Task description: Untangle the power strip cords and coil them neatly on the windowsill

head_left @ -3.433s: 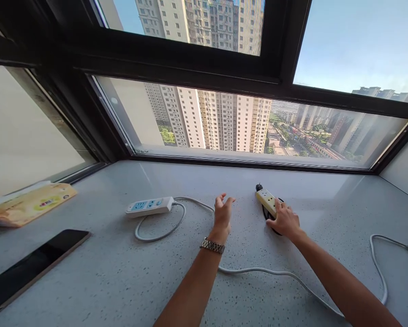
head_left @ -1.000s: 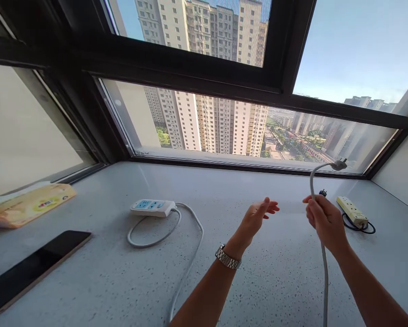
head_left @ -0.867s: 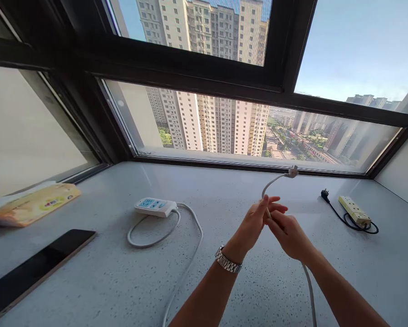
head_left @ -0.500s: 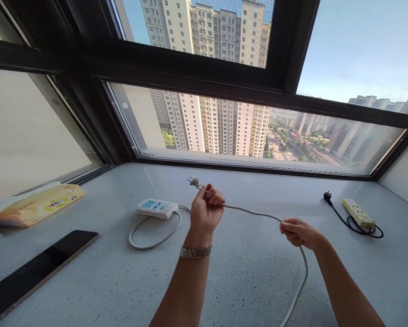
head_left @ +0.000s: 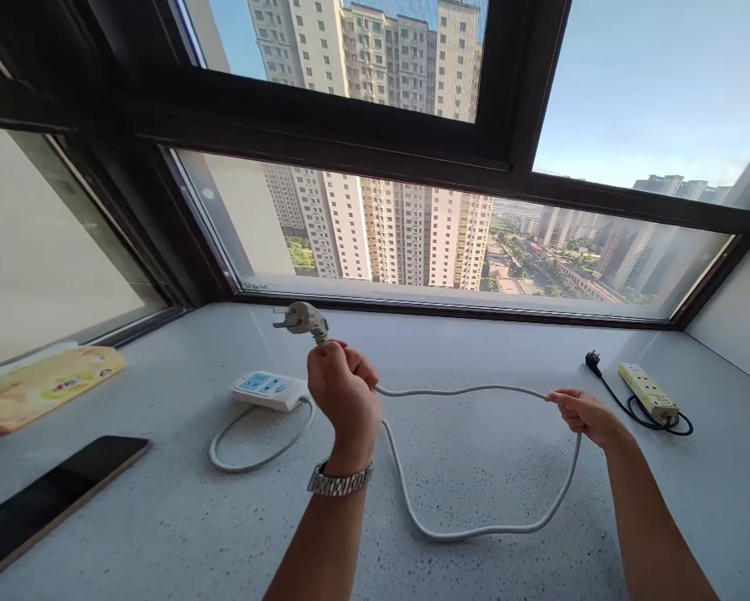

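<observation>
My left hand (head_left: 346, 388), with a metal watch on its wrist, is closed around the white power cord just below its plug (head_left: 302, 318). The plug's prongs point left above the fist. My right hand (head_left: 584, 415) pinches the same power cord (head_left: 475, 390) farther along, so a stretch of it runs between both hands, sagging slightly. Below that, a longer loop of cord hangs from the right hand and curves back toward the left wrist. A white power strip (head_left: 269, 391) with blue socket faces lies left of my left hand, its grey-white cord curling in front of it.
A yellow power strip (head_left: 648, 392) with a black cord and black plug (head_left: 592, 361) lies at the right. On the left are a dark phone (head_left: 55, 501) and a yellow tissue pack (head_left: 49, 388). Dark-framed windows (head_left: 349, 125) rise behind the speckled white counter (head_left: 212, 534).
My left hand has moved left with the plug, which has turned to point left. My right hand has moved right. The lower cord now forms a wide loop between them.
</observation>
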The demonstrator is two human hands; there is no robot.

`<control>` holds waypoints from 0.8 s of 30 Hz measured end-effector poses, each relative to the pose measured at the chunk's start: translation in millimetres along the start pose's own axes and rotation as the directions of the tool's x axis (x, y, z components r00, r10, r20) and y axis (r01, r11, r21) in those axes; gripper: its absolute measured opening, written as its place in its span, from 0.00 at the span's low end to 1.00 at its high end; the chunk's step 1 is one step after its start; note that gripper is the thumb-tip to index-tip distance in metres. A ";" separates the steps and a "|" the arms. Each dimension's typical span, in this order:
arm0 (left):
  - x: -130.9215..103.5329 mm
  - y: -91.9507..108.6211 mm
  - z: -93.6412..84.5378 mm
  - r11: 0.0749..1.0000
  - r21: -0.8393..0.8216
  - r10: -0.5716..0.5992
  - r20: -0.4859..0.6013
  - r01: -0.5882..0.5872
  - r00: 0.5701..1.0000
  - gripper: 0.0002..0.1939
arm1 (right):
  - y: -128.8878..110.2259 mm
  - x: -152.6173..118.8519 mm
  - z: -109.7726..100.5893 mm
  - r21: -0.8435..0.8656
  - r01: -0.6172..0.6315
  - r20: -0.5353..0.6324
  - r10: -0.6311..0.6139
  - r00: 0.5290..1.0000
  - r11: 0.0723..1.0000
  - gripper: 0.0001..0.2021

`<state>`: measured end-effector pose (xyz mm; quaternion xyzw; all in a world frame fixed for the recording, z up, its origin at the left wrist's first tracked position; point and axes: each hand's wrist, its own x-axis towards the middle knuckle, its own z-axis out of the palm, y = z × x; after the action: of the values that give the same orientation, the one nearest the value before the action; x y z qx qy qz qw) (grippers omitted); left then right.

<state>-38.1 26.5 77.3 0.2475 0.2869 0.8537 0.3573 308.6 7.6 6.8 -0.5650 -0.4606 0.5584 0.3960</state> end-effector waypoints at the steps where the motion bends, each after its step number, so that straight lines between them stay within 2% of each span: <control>1: -9.1 -2.3 2.8 0.998 0.040 0.054 0.054 -0.056 0.997 0.13 | -5.7 1.3 6.2 0.086 0.056 -0.097 -0.048 0.994 0.995 0.22; 3: -29.5 -11.2 8.1 0.989 0.128 0.050 0.206 -0.078 0.977 0.16 | -22.6 -1.7 24.1 0.219 0.234 -0.317 -0.157 0.935 0.947 0.21; 5: -50.1 -23.7 13.3 0.971 0.238 -0.108 0.350 0.023 0.931 0.19 | -41.8 -12.1 50.5 0.239 0.413 -0.468 -0.268 0.842 0.879 0.21; 6: -59.4 -30.1 15.8 0.950 0.292 -0.226 0.395 0.112 0.891 0.19 | -49.9 -19.1 66.4 0.206 0.477 -0.503 -0.326 0.801 0.855 0.20; 8: -73.8 -40.8 20.3 0.871 0.364 -0.472 0.427 0.331 0.771 0.20 | -59.7 -33.7 100.9 0.090 0.571 -0.501 -0.458 0.734 0.816 0.19; 10: -80.4 -46.1 23.4 0.770 0.343 -0.638 0.413 0.538 0.650 0.20 | -59.8 -45.2 133.8 -0.087 0.626 -0.432 -0.595 0.678 0.775 0.18; 12: -78.7 -45.1 24.9 0.691 0.238 -0.714 0.375 0.683 0.591 0.18 | -52.5 -51.1 159.5 -0.267 0.645 -0.305 -0.697 0.649 0.717 0.18; 15: -66.8 -35.8 25.6 0.613 0.057 -0.762 0.305 0.788 0.570 0.13 | -37.1 -50.6 180.6 -0.425 0.658 -0.086 -0.751 0.655 0.622 0.18; 18: -56.2 -24.5 26.7 0.590 -0.027 -0.774 0.263 0.807 0.576 0.11 | -25.2 -45.8 188.1 -0.400 0.698 0.050 -0.747 0.663 0.593 0.15; 20: -52.1 -17.1 27.8 0.610 -0.048 -0.760 0.247 0.791 0.601 0.14 | -20.2 -42.9 192.0 -0.232 0.707 0.058 -0.716 0.696 0.668 0.15; 21: -50.5 -12.9 28.1 0.624 -0.056 -0.745 0.259 0.780 0.615 0.15 | -18.2 -41.6 194.5 -0.103 0.684 0.040 -0.685 0.728 0.722 0.15; 23: -46.9 -2.1 27.9 0.649 -0.081 -0.701 0.322 0.757 0.636 0.17 | -14.6 -38.9 200.3 0.168 0.577 0.029 -0.589 0.808 0.799 0.14; 24: -44.9 4.6 27.3 0.659 -0.105 -0.673 0.360 0.744 0.647 0.17 | -12.5 -37.4 203.4 0.274 0.505 0.078 -0.542 0.837 0.819 0.15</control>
<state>4.8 -1.4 90.1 0.1906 0.1986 0.6256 0.7300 106.9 -38.7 16.0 -0.3195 -0.5553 0.5211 0.5640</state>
